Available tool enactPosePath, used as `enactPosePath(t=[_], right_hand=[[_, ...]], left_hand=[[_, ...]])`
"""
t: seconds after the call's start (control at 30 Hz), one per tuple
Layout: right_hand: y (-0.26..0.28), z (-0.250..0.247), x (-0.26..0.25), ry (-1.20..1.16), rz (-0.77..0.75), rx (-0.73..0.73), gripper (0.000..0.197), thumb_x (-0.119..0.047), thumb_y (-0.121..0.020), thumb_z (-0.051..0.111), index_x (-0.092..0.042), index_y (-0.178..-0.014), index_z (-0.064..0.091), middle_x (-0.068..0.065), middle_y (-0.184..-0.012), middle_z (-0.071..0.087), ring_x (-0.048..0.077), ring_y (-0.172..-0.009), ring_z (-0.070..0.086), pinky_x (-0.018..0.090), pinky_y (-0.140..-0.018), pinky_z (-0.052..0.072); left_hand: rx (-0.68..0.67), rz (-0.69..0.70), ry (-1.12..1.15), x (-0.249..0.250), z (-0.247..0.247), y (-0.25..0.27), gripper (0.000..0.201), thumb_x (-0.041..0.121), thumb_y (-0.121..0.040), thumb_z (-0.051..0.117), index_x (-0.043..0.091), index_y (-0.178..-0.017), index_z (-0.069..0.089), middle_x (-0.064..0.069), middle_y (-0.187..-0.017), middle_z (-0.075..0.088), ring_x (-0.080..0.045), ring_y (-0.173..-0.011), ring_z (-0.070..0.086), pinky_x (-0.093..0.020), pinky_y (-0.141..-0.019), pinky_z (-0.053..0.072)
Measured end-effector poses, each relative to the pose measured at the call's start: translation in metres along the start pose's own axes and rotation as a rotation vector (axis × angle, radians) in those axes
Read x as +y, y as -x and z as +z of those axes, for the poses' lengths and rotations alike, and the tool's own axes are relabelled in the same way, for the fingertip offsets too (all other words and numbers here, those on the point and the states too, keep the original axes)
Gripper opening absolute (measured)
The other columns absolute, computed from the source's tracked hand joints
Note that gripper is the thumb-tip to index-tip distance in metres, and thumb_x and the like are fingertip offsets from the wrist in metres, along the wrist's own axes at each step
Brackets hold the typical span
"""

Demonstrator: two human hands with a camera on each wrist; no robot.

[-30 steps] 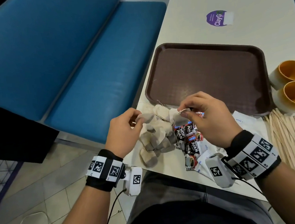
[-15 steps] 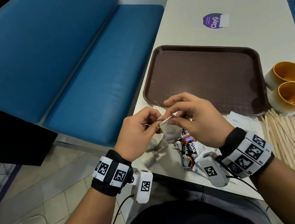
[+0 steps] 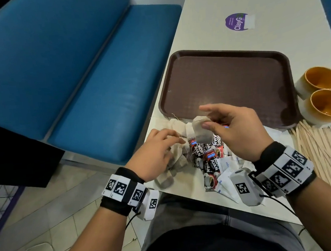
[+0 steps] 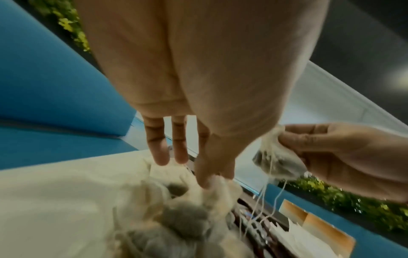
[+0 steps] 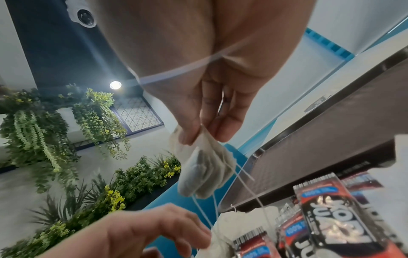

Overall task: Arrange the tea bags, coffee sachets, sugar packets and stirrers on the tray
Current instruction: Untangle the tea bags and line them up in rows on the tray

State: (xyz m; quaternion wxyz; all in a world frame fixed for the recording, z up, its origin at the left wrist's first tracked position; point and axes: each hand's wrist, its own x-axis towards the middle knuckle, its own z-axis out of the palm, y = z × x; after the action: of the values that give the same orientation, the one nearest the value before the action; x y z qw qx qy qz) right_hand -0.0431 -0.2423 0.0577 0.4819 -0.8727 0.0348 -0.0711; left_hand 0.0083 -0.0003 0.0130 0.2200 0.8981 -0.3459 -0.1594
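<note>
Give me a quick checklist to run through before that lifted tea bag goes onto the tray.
1. Right hand pinches the tea bag: ok.
2. Bag lifted off the tea bag pile: ok.
3. Strings free of the pile: cannot tell; they trail down towards it.
4. Left hand steadies the pile: ok, fingers rest on it.
5. Tray has bare room: ok.
6. Path to the tray unobstructed: ok; mugs stand beside it.

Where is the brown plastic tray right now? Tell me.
In the head view, the brown plastic tray lies on the white table, just beyond the right hand, with two orange mugs at its right edge.
</note>
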Motion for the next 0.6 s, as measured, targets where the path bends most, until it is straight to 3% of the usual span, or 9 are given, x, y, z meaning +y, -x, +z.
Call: enactPosePath(t=[0.07, 0.17, 0.27, 0.37, 0.47, 0.6], right_hand=[[0.001, -0.004, 0.000, 0.030, -0.018, 0.022, 0.024, -0.020, -0.088, 0.081, -0.031, -0.109, 0.079, -0.018, -0.093, 0.075, 0.008, -0.088, 0.070, 0.027, -0.084, 0.057], [0.003, -0.010, 0.001, 0.022, -0.021, 0.036, 0.016, -0.020, -0.089, 0.080, -0.030, -0.101, 0.080, -0.015, -0.093, 0.075, 0.010, -0.088, 0.070, 0.036, -0.084, 0.059], [0.004, -0.013, 0.001, -0.014, -0.016, 0.054, 0.015, -0.017, -0.090, 0.079, -0.030, -0.098, 0.079, -0.014, -0.096, 0.076, 0.006, -0.089, 0.072, 0.033, -0.088, 0.060], [0.006, -0.015, -0.002, -0.077, -0.012, 0.079, 0.019, -0.013, -0.091, 0.077, -0.031, -0.096, 0.075, -0.014, -0.095, 0.076, 0.003, -0.088, 0.073, 0.026, -0.086, 0.059], [0.007, -0.014, -0.005, -0.104, -0.037, 0.064, 0.018, -0.013, -0.092, 0.076, -0.031, -0.096, 0.075, -0.011, -0.094, 0.076, 0.009, -0.089, 0.072, 0.030, -0.083, 0.058], [0.007, -0.008, -0.009, -0.153, -0.073, 0.021, 0.017, -0.013, -0.092, 0.076, -0.029, -0.098, 0.075, -0.009, -0.094, 0.075, 0.015, -0.088, 0.071, 0.036, -0.082, 0.057]], left_hand=[[0.002, 0.024, -0.036, 0.001, 0.006, -0.003, 0.042, 0.008, -0.089, 0.064, 0.037, -0.118, 0.067, 0.017, -0.134, 0.049, -0.007, -0.115, 0.032, -0.026, -0.107, 0.036], [0.075, 0.004, 0.035, 0.003, 0.007, -0.005, 0.019, 0.013, -0.090, 0.069, 0.028, -0.100, 0.071, 0.012, -0.128, 0.054, -0.009, -0.115, 0.037, -0.029, -0.106, 0.039], [0.128, -0.024, 0.108, 0.005, 0.002, -0.003, 0.012, 0.011, -0.090, 0.071, 0.023, -0.091, 0.069, 0.008, -0.120, 0.060, -0.014, -0.115, 0.048, -0.024, -0.101, 0.039], [0.166, -0.044, 0.192, 0.006, -0.005, 0.002, 0.011, 0.012, -0.093, 0.068, 0.023, -0.094, 0.068, 0.014, -0.106, 0.067, -0.007, -0.105, 0.058, -0.021, -0.091, 0.043], [0.249, -0.069, 0.308, 0.008, -0.010, 0.005, 0.012, 0.014, -0.097, 0.066, 0.025, -0.097, 0.068, 0.016, -0.097, 0.069, -0.007, -0.096, 0.065, -0.016, -0.082, 0.049], [0.403, -0.097, 0.449, 0.017, -0.008, 0.005, 0.015, 0.011, -0.099, 0.064, 0.025, -0.099, 0.070, 0.012, -0.100, 0.067, -0.015, -0.090, 0.067, -0.026, -0.067, 0.059]])
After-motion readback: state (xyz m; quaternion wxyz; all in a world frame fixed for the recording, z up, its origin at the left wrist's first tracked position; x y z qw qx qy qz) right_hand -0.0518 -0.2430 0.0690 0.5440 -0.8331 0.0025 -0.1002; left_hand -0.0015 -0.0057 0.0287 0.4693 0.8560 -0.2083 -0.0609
